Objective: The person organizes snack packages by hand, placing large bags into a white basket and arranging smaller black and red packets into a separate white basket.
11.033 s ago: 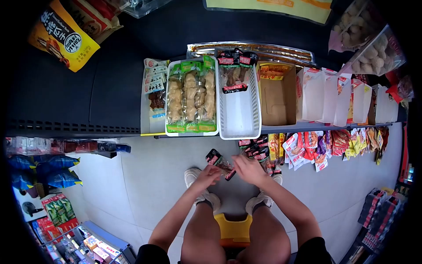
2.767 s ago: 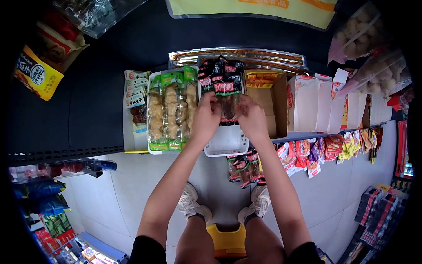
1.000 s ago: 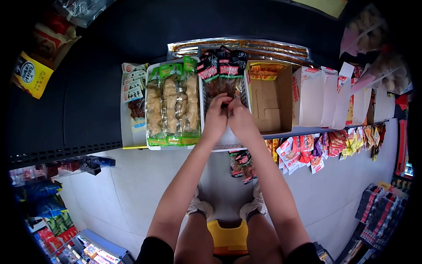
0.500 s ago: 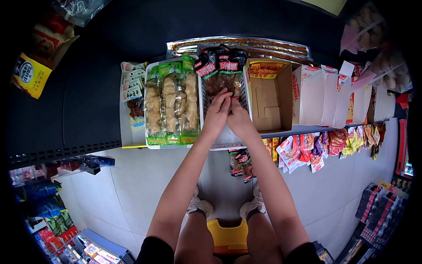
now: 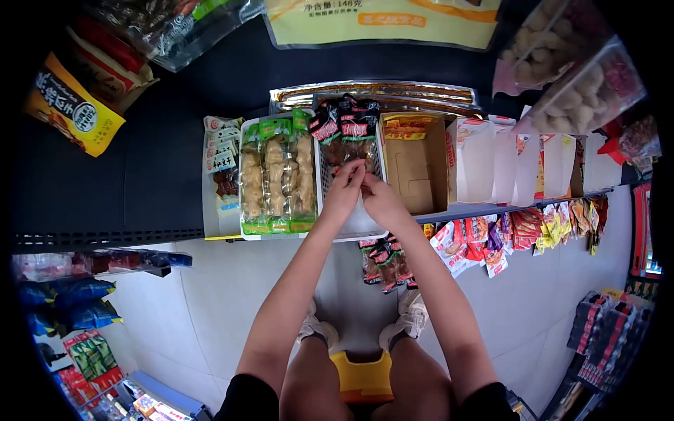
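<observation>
Black snack packets [image 5: 357,130] with red-and-white labels lie at the far end of a white plastic basket [image 5: 324,200], their dark contents showing through clear film. My left hand [image 5: 342,195] is over the middle of this basket, fingers closed and bent at the packets' near ends. Close beside it, my right hand [image 5: 382,198] has its fingers closed too, and the fingertips of both hands meet. What lies between the fingers, if anything, is hidden. The basket's near part shows its pale bottom.
Left of the basket stands a white tray [image 5: 243,210] of green-edged packets with pale rolls. A cardboard box [image 5: 414,172] and several white boxes [image 5: 474,165] stand to its right. Packets hang below the shelf edge [image 5: 519,235]; larger bags hang above. A yellow stool [image 5: 361,375] is between my legs.
The view has shifted, bringing more of the hanging bags into sight above. Both hands stay at the packets' near ends, their fingers now more bent and drawn together.
</observation>
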The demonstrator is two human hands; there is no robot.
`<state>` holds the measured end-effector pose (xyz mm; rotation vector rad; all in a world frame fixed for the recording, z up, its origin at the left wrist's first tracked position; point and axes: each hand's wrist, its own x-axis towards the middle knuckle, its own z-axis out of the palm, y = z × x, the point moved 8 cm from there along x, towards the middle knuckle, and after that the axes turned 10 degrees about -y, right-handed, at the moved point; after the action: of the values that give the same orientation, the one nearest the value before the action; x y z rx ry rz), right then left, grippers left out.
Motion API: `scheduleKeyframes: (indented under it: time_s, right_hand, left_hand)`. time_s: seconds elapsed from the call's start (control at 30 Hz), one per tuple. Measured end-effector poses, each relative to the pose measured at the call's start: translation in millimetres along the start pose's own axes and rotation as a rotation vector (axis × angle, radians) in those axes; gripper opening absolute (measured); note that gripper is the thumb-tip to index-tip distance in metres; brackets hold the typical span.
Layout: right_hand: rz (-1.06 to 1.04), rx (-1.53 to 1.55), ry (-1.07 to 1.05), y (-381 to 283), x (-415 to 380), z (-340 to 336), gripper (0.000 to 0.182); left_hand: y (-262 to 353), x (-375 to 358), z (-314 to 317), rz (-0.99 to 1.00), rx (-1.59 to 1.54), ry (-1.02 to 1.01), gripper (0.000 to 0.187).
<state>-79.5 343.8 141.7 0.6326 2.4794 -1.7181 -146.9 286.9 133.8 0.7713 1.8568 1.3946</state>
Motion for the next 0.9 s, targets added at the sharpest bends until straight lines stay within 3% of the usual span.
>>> scheduleKeyframes:
  time_s: [0.1, 0.17, 0.27, 0.37, 0.43, 0.5, 0.57, 0.63, 0.67, 0.73, 0.9]
  right_hand:
    - [-0.150, 0.069, 0.093, -34, -34, -26, 0.025]
    - [-0.144, 0.362, 0.263, -40, -68, -49, 0.016]
    - [-0.131, 0.283, 0.443, -20, -114, -67, 0.017]
    - [0.007, 0.260, 0.555, 25, -153, -60, 0.016]
    - [0.076, 0.404, 0.598, 67, -170, -41, 0.013]
    - [0.147, 0.390, 0.479, 97, -175, -15, 0.013]
    - [0.217, 0.374, 0.354, 124, -177, 13, 0.014]
    - [0.163, 0.093, 0.156, 130, -169, 37, 0.018]
    - [0.166, 0.093, 0.152, 136, -168, 42, 0.018]
    - [0.264, 0.150, 0.087, 150, -169, 58, 0.021]
    - [0.295, -0.007, 0.117, 171, -166, 65, 0.028]
  left_hand:
    - [28, -19, 0, 0.038, -0.067, 0.019, 0.027]
    - [48, -44, 7, 0.058, -0.130, 0.009, 0.025]
    - [54, -83, 32, 0.097, -0.234, -0.150, 0.022]
    - [15, -123, 69, -0.095, -0.402, -0.339, 0.021]
    - [-16, -138, 83, -0.141, -0.422, -0.385, 0.022]
    - [-64, -158, 104, -0.467, -0.071, -0.597, 0.024]
    - [-107, -167, 113, -0.461, -0.039, -0.568, 0.027]
    - [-131, -166, 117, -0.479, 0.090, -0.511, 0.034]
    - [-144, -164, 123, -0.483, 0.087, -0.511, 0.034]
    - [-168, -160, 121, -0.422, 0.070, -0.324, 0.040]
    - [-179, -151, 121, -0.411, 0.008, -0.247, 0.046]
